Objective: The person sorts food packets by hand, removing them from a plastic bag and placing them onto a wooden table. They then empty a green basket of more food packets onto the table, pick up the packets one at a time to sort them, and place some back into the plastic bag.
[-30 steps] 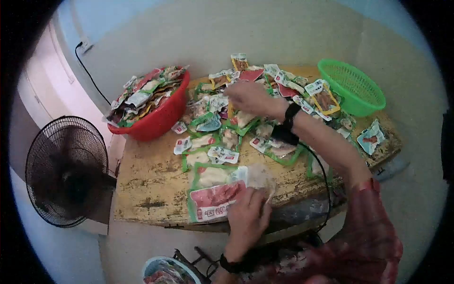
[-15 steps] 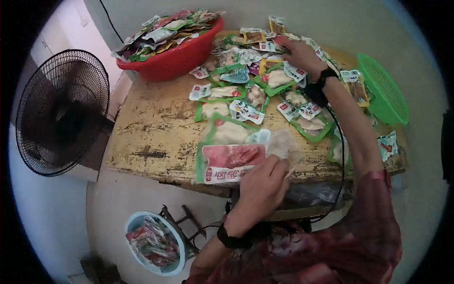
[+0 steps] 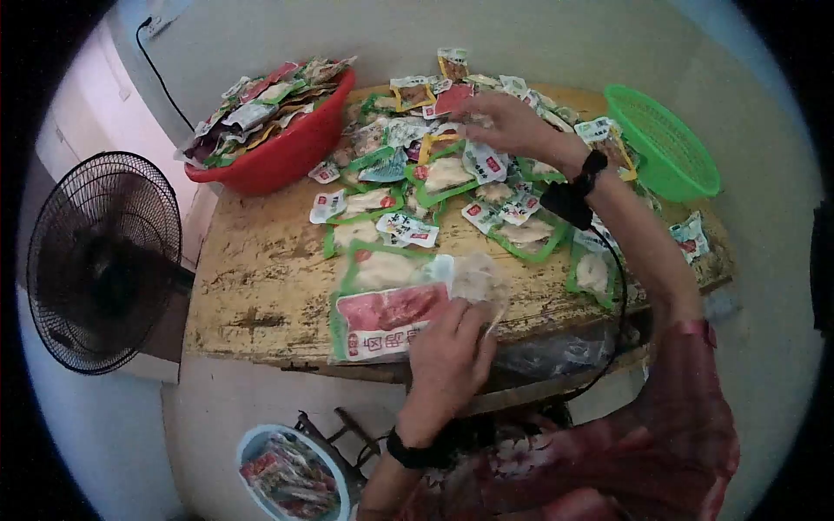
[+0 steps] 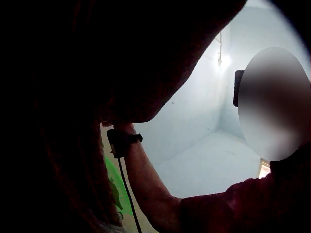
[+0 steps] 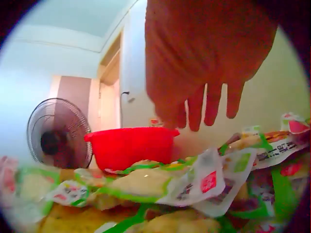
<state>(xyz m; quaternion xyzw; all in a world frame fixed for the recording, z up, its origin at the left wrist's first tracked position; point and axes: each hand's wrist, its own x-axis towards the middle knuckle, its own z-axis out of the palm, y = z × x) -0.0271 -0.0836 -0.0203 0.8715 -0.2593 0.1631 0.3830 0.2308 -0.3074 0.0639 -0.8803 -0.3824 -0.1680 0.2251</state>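
In the head view the left hand (image 3: 447, 360) grips the right end of a clear, green-edged bag (image 3: 347, 282) at the table's front edge. A red-and-white packet (image 3: 391, 314) shows at the front of that bag, with pale food behind it. Farther back, the right hand (image 3: 521, 130) is over the heap of packets. In the right wrist view that hand (image 5: 209, 63) hangs above green-edged packets (image 5: 141, 184), its fingers extended downward and holding nothing. The left wrist view is mostly dark and does not show the left hand's fingers.
A red basin (image 3: 295, 154) full of packets stands at the back left, and a green basket (image 3: 665, 143) at the back right. A black fan (image 3: 104, 260) is left of the table (image 3: 252, 286). On the floor sits a pale blue tub (image 3: 248, 438) of packets.
The right hand reached back to the heap beside the red packet, then drew a little left and lifted with nothing in it. The left hand still grips the bag. The head view has shifted.
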